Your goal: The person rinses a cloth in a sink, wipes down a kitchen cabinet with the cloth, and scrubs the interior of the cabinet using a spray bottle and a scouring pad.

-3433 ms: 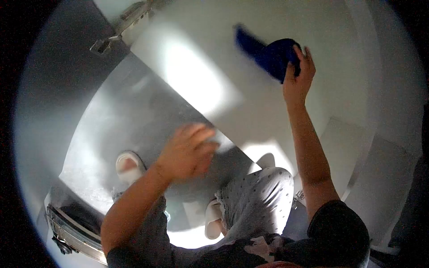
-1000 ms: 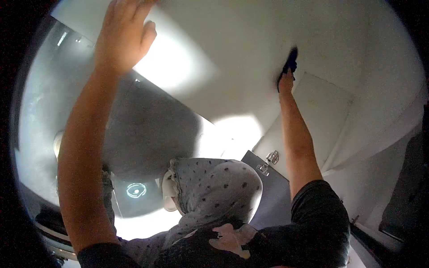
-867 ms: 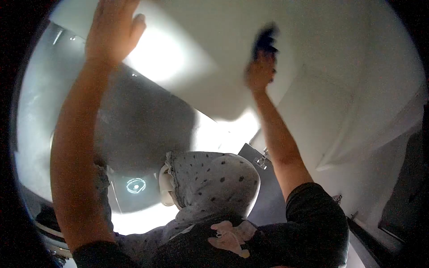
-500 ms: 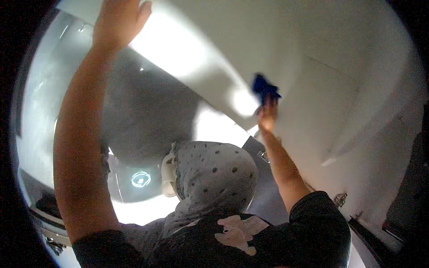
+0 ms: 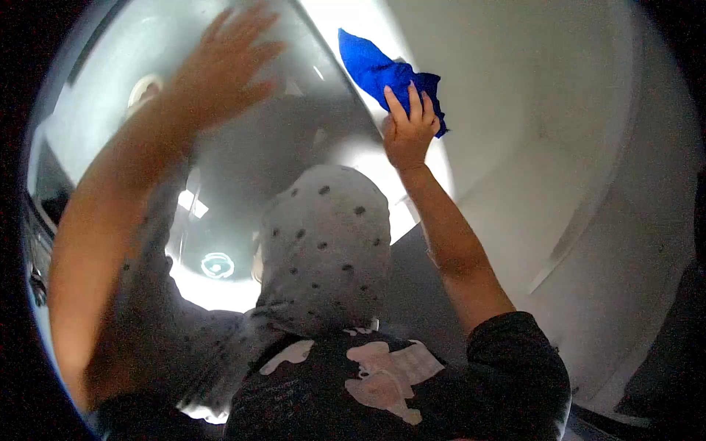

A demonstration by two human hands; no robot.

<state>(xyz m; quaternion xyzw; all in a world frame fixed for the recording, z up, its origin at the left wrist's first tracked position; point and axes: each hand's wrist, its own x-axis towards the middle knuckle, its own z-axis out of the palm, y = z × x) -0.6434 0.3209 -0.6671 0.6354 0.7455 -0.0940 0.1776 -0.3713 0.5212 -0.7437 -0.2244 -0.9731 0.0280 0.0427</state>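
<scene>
My right hand [image 5: 412, 132] presses its fingers over a blue cloth [image 5: 379, 70]. The cloth lies on a brightly lit strip of a pale, smooth surface [image 5: 507, 95], beside the edge of a dark glossy panel [image 5: 309, 110]. One corner of the cloth points to the upper left, and the palm is hidden from view. My left hand [image 5: 228, 70] is raised at the upper left in front of the panel, blurred, with its fingers spread and nothing in them. Whether it touches the panel I cannot tell.
Grey dotted fabric [image 5: 323, 242] fills the middle between the arms, above a black printed shirt [image 5: 390, 375]. A glowing ring-shaped reflection [image 5: 218, 265] shows at the lower left. Along the right runs a curved pale edge [image 5: 566, 253], with a dark shape [image 5: 662, 360] beyond it.
My right hand has moved up and left in view with the blue cloth, nearer the dark panel. My left hand has shifted right and lower, fingers now spread. The whole view has shifted.
</scene>
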